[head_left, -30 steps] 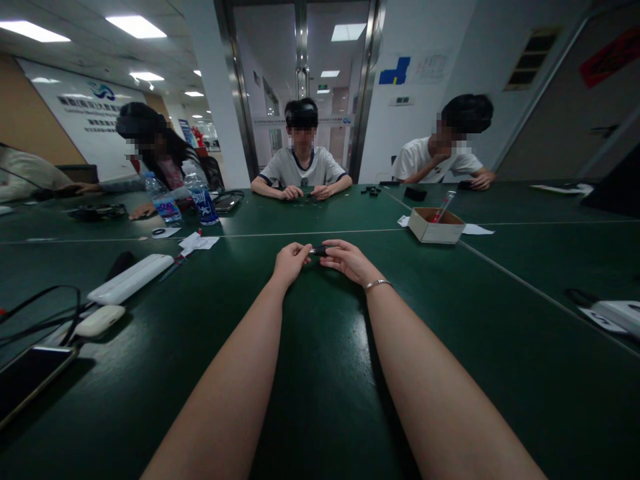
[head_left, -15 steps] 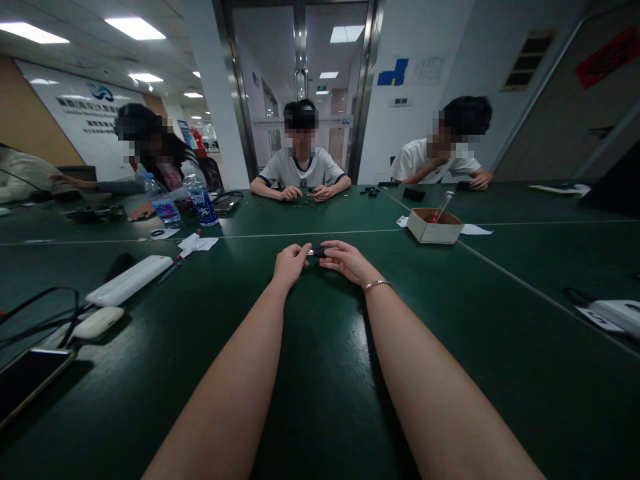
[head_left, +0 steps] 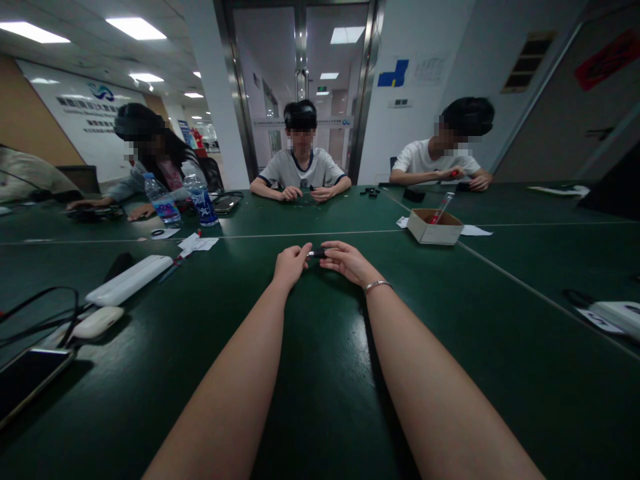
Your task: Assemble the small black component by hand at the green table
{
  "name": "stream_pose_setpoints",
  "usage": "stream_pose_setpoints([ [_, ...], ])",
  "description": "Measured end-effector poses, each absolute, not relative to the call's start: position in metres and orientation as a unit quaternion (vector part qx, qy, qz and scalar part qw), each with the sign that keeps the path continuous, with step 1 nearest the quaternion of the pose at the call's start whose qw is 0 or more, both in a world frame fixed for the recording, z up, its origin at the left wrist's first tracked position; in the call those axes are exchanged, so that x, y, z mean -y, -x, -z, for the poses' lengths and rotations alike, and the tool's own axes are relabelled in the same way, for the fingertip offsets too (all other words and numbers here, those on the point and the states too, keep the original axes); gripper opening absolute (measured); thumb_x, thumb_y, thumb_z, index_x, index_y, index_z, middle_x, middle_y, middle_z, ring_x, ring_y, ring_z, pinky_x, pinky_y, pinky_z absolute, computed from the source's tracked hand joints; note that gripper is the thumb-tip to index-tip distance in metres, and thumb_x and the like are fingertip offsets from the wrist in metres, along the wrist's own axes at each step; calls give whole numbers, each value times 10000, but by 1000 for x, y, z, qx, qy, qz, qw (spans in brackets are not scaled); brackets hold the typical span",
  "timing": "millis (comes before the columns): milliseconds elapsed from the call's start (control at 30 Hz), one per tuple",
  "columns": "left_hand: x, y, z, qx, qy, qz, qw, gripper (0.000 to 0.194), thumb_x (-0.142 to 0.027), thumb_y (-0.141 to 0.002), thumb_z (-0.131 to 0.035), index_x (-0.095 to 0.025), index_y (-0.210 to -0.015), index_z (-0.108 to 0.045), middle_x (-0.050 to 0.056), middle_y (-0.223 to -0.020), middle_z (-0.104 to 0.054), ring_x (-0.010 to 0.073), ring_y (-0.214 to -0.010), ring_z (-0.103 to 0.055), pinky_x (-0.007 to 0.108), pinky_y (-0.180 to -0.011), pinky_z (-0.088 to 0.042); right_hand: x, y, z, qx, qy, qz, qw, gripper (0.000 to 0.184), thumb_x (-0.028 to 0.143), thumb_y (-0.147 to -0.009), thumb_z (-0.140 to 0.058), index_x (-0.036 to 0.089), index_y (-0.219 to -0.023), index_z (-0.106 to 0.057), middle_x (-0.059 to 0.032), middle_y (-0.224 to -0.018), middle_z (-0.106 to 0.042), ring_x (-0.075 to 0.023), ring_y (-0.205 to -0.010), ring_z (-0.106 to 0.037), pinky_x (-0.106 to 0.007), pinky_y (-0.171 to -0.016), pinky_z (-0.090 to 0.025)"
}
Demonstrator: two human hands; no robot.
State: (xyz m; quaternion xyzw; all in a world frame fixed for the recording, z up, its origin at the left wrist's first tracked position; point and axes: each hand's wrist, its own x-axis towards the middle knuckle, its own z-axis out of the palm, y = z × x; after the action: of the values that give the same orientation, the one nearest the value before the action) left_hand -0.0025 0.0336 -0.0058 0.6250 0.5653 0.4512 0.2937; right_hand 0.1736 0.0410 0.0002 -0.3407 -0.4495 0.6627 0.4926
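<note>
Both forearms stretch out over a dark green table [head_left: 320, 400], where the left hand [head_left: 290, 265] and the right hand [head_left: 347, 261] meet on a small black part [head_left: 317, 253] held just above the tabletop. Fingertips of each hand are pinched closed on opposite ends of the part; what it is cannot be made out at this distance. A thin bracelet [head_left: 376, 285] circles the right wrist.

The pinch looks light, and the part is small and dark: a slip of either thumb could drop it onto a surface of nearly the same shade, where it would be hard to spot. Pulling the ends unevenly could also twist it out of the fingers.

To the left lie a white case [head_left: 129, 280], a smaller white case [head_left: 99, 321], a phone [head_left: 30, 377] and a loop of black cable [head_left: 40, 313]; two water bottles [head_left: 201, 199] stand farther back. A cardboard box [head_left: 434, 226] sits to the right, well apart from the hands. Three other people work at the far side, before glass doors [head_left: 300, 87] and under ceiling lights [head_left: 135, 27].
</note>
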Motion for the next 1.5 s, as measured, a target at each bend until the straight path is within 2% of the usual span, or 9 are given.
stream_pose_setpoints([
  [133, -34, 3, 8, -567, -628, -449, 287, 523, -644, -836, -476, -185, -634, -624, 23, -534, -584, 154, -503, -511, 270, -543, -354, -41, -174, 0, 452, 335, -665, 491, 203, -34, -847, -575, 132, -951, -630, -59, -864, -681, -132, -640, -687, -229, -656, -603],
  [367, -32, 3, 4, -595, -636, -423, 251, 554, -610, -870, -432, -191, -552, -604, 22, -486, -559, 157, -479, -506, 284, -552, -340, -41, -174, 1, 468, 335, -660, 483, 232, -30, -833, -571, 149, -964, -642, -51, -897, -666, -131, -665, -688, -261, -710, -615],
  [733, -30, 4, 2, -628, -631, -394, 229, 542, -595, -881, -399, -194, -590, -617, 4, -513, -573, 149, -499, -521, 277, -549, -337, -46, -175, 5, 473, 323, -664, 482, 248, -33, -797, -615, 149, -961, -649, -41, -889, -663, -136, -657, -694, -243, -673, -621],
  [1200, -38, 7, 10, -586, -640, -419, 266, 452, -590, -851, -480, -190, -714, -640, 16, -633, -627, 155, -580, -540, 279, -570, -348, -46, -174, 4, 456, 341, -661, 489, 212, -44, -839, -584, 130, -950, -631, -62, -866, -683, -143, -633, -697, -251, -673, -609],
  [1500, -49, 7, 21, -530, -640, -465, 307, 306, -478, -836, -560, -182, -799, -628, 24, -689, -639, 161, -664, -583, 272, -643, -417, -47, -174, 6, 450, 335, -663, 496, 201, -38, -824, -615, 132, -930, -628, -56, -854, -685, -143, -641, -694, -249, -663, -604],
])
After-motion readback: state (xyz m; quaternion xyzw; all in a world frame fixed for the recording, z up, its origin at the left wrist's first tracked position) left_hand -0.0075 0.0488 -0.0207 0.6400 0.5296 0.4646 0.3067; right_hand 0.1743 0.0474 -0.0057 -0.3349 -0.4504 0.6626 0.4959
